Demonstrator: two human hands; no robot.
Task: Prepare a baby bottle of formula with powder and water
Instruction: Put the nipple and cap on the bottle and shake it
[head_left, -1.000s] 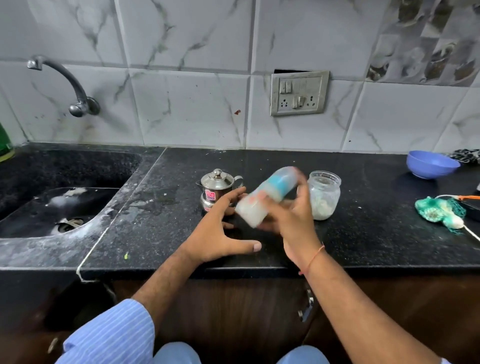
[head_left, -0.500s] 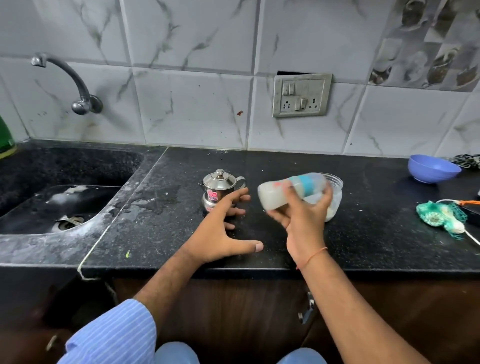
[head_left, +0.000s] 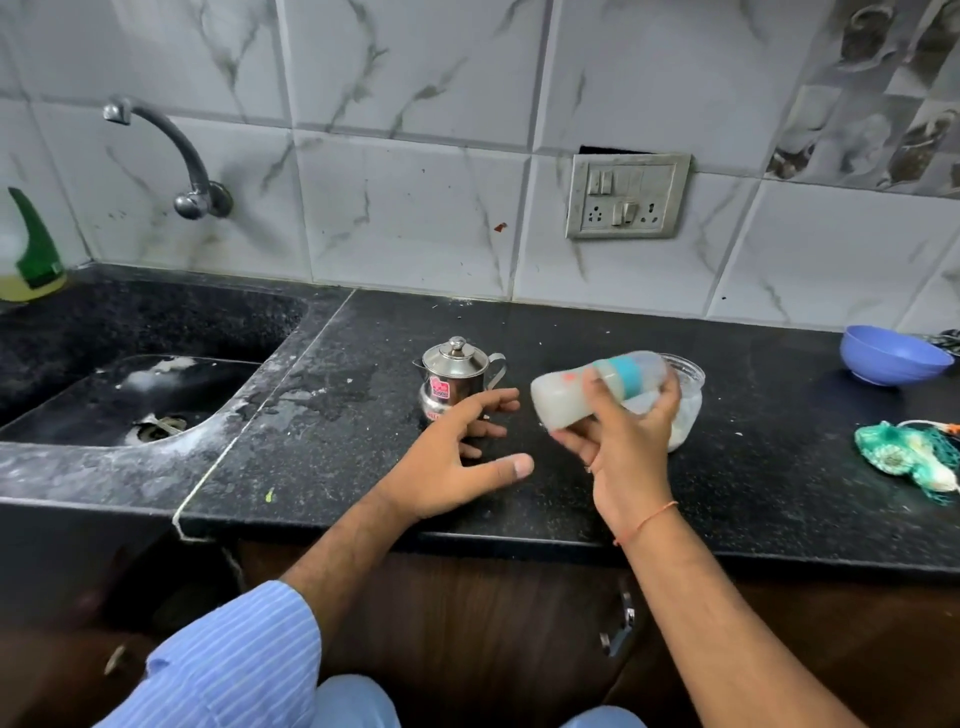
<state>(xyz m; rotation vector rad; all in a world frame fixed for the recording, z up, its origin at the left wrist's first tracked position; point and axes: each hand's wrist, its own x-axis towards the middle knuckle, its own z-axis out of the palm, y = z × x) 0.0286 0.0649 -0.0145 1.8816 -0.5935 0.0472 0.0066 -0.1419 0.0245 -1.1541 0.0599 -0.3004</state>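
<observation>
My right hand (head_left: 626, 441) grips the baby bottle (head_left: 566, 397) above the black counter. The bottle lies almost sideways, its milky white base to the left and its blue collar and clear cap to the right. Behind the hand stands a clear glass jar (head_left: 688, 402) with white powder, partly hidden. My left hand (head_left: 457, 447) rests on the counter with fingers spread and nothing in it. Its fingertips are just in front of a small steel lidded pot (head_left: 454, 376).
A dark sink (head_left: 130, 395) with a wall tap (head_left: 171, 150) lies to the left. A blue bowl (head_left: 893, 356) sits at the far right, a green net scrubber (head_left: 906, 457) in front of it. A green-capped bottle (head_left: 31, 249) stands at the far left.
The bottle has swung from a steep tilt to nearly level while my right hand shifted slightly right. My left hand stays in place.
</observation>
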